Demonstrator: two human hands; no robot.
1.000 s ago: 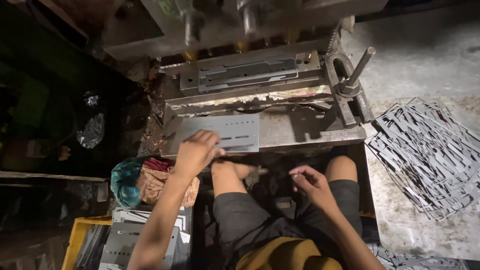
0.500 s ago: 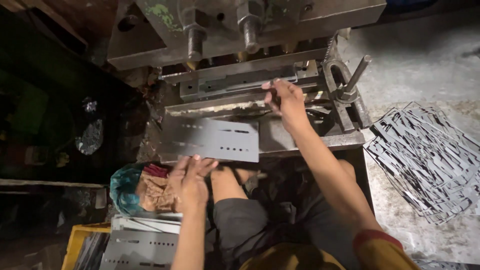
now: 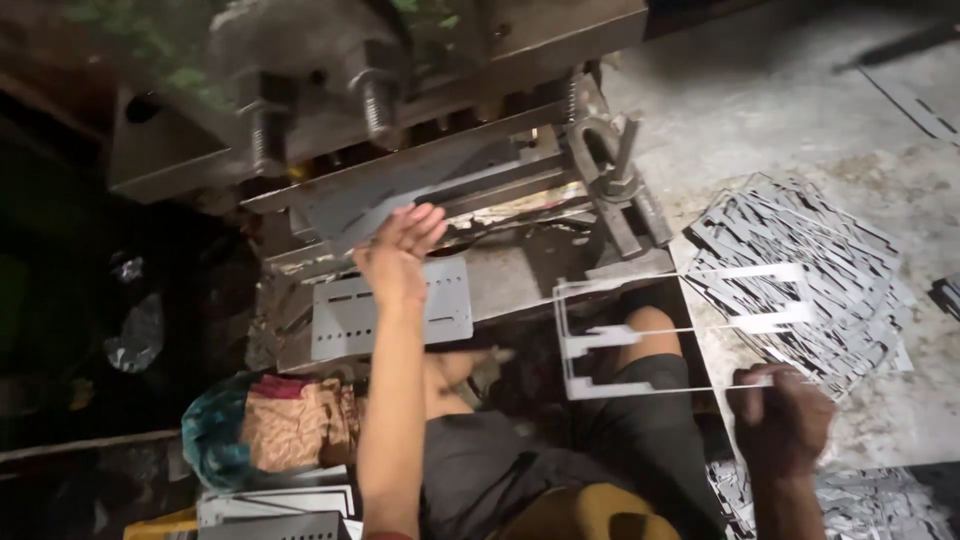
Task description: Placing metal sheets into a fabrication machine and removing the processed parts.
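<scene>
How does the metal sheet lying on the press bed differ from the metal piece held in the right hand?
The perforated sheet is a nearly whole plate with small slots; the cut-out frame is a thin skeleton with large openings. The sheet lies flat on the press bed under the left hand; the frame is held in the air by the right hand. Both are thin grey metal.

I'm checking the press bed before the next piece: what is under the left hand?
Under the left hand lies a flat punched metal plate on the press bed. The hand and forearm cover the plate's middle, so what lies there is hidden.
</scene>
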